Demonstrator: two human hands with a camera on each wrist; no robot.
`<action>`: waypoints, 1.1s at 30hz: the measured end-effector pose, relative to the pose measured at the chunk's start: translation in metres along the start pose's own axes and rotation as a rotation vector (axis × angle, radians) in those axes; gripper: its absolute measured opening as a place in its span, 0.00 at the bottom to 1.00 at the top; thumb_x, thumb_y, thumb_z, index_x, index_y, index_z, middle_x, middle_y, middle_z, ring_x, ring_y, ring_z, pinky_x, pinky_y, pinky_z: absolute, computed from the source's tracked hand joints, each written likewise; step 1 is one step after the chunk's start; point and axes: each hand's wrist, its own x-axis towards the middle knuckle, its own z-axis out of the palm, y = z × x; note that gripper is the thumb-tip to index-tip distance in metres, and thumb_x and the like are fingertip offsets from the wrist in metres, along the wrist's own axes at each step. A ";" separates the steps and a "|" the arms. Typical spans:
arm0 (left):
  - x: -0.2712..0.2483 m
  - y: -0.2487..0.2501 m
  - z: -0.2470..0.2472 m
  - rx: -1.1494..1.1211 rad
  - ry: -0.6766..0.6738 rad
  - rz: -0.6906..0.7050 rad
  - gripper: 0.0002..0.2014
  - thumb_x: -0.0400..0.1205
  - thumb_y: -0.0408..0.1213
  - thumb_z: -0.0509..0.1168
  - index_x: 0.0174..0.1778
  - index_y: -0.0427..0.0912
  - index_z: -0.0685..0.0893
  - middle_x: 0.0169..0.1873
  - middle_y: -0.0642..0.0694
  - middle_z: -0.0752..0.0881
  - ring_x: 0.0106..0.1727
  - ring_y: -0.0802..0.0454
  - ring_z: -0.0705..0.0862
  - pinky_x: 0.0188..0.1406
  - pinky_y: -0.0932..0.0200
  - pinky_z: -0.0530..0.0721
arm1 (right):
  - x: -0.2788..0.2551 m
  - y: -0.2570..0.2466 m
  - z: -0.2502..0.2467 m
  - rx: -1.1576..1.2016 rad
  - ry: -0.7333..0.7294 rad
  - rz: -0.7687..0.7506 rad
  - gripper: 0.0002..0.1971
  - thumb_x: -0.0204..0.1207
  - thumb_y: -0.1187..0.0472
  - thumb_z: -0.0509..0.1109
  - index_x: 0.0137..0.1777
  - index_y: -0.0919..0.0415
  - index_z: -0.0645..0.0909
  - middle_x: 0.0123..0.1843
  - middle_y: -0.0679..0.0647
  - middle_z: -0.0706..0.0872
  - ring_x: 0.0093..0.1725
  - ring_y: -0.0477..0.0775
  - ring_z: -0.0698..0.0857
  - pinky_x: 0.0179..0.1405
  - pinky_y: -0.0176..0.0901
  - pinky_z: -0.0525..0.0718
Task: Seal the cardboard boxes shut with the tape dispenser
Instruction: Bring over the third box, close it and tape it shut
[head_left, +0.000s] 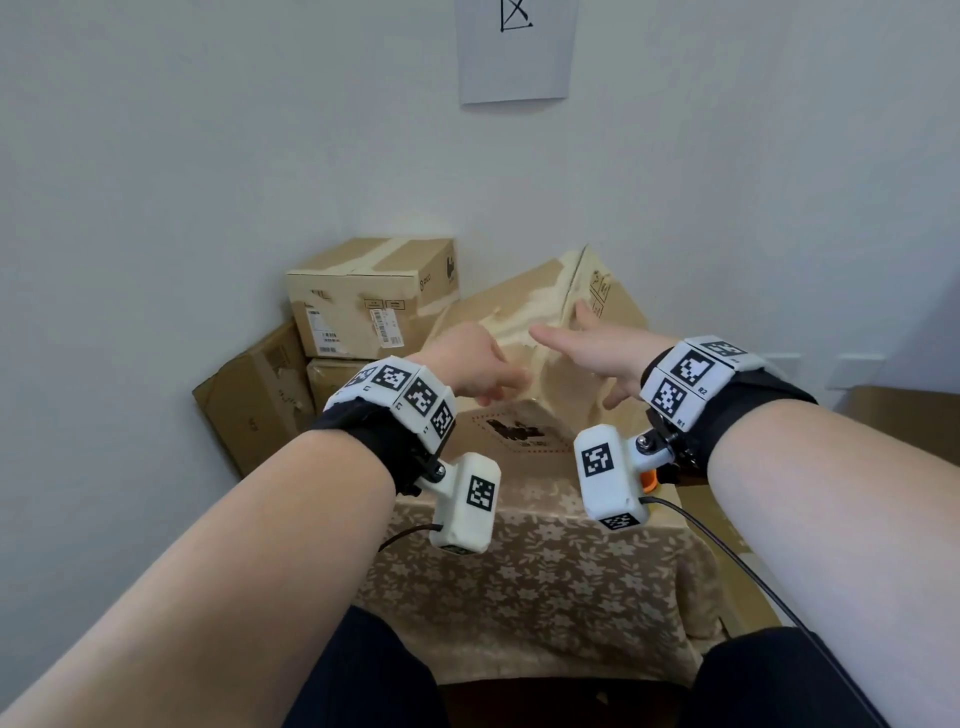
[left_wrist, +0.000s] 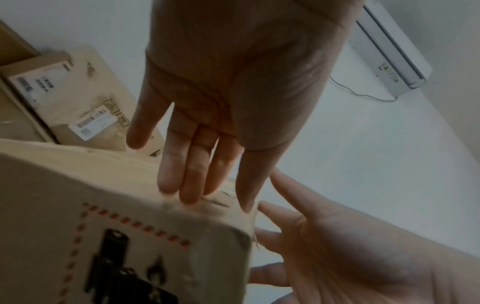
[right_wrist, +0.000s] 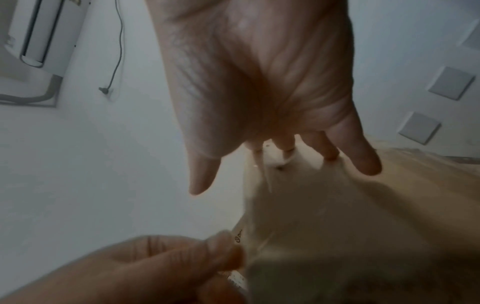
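Note:
A tan cardboard box (head_left: 519, 312) with a red-dashed printed panel sits tilted on the cloth-covered table (head_left: 545, 571). My left hand (head_left: 493, 382) lies over its near left top edge; in the left wrist view its straight fingers (left_wrist: 192, 185) touch the box (left_wrist: 103, 185). On the upper right face rests my right hand (head_left: 582, 338), fingers spread and fingertips (right_wrist: 330, 156) pressing the cardboard (right_wrist: 337, 216). Neither hand holds anything. A small orange piece (head_left: 647, 480) peeks out behind the right wrist camera; I cannot tell what it is.
Two sealed cartons (head_left: 363, 296) are stacked in the back left corner, with a flattened carton (head_left: 254, 405) leaning against them. More cardboard (head_left: 914, 421) lies at the right. A white wall stands close behind, with a paper sheet (head_left: 517, 47) on it.

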 end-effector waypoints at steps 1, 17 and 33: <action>0.000 -0.001 0.003 0.012 -0.053 0.010 0.18 0.80 0.52 0.66 0.46 0.40 0.91 0.41 0.47 0.91 0.46 0.52 0.89 0.54 0.53 0.83 | 0.002 0.002 0.000 -0.025 0.013 -0.018 0.57 0.69 0.27 0.66 0.84 0.49 0.33 0.87 0.54 0.47 0.83 0.65 0.58 0.75 0.66 0.69; 0.022 -0.068 0.011 -0.077 0.120 -0.269 0.24 0.86 0.45 0.60 0.76 0.37 0.72 0.75 0.40 0.73 0.75 0.42 0.71 0.72 0.53 0.68 | 0.024 0.031 0.002 -0.049 0.095 0.048 0.70 0.50 0.58 0.81 0.80 0.36 0.30 0.78 0.57 0.72 0.62 0.65 0.82 0.59 0.62 0.84; 0.049 -0.137 0.044 -0.494 0.090 -0.560 0.33 0.81 0.51 0.66 0.74 0.31 0.70 0.68 0.33 0.77 0.66 0.36 0.78 0.66 0.42 0.79 | 0.033 0.030 0.011 0.134 0.223 0.014 0.57 0.52 0.69 0.71 0.83 0.41 0.52 0.58 0.54 0.83 0.54 0.64 0.86 0.53 0.62 0.88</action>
